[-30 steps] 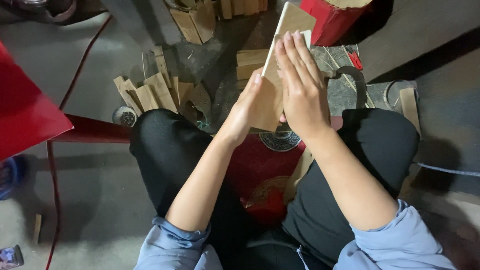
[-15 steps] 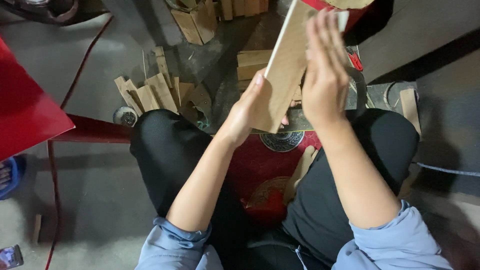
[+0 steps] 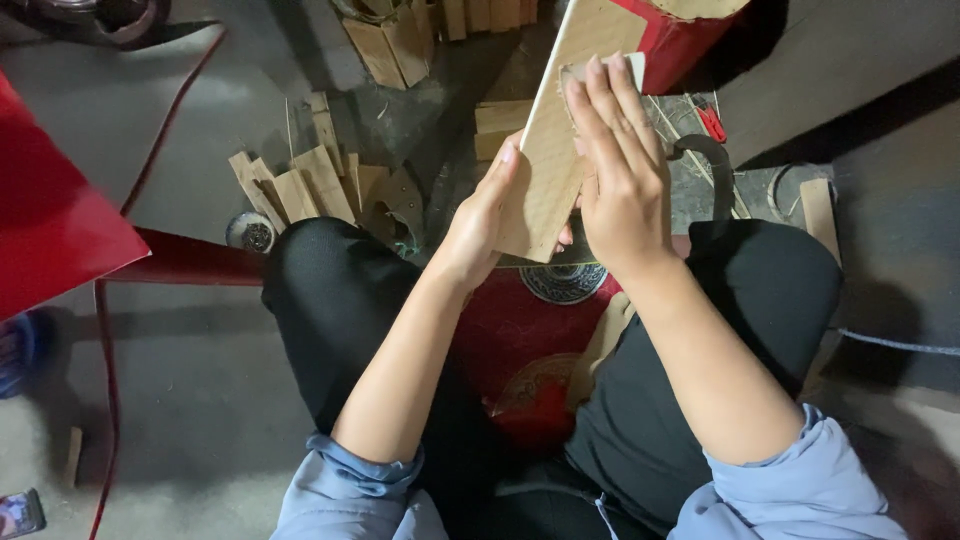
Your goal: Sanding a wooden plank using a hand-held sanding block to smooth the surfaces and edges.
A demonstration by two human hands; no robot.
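Observation:
A flat tan wooden board (image 3: 560,130) stands tilted above my knees. My left hand (image 3: 480,225) grips its lower left edge. Over the board's face lies my right hand (image 3: 620,170), fingers flat and together, pressing a small pale sheet (image 3: 630,68), which looks like sandpaper, against the wood. Only the sheet's top edge shows past my fingertips. I sit with black trousers and light blue sleeves pushed up.
Several short wooden slats (image 3: 300,185) lie on the grey floor to the left. More boards (image 3: 400,35) stand at the top. A red box (image 3: 680,35) is behind the board, a red panel (image 3: 50,220) at far left. A red patterned seat (image 3: 530,340) shows between my legs.
My right hand slid up the board half a second ago and has come back down to its middle. My left hand has kept its grip on the lower edge.

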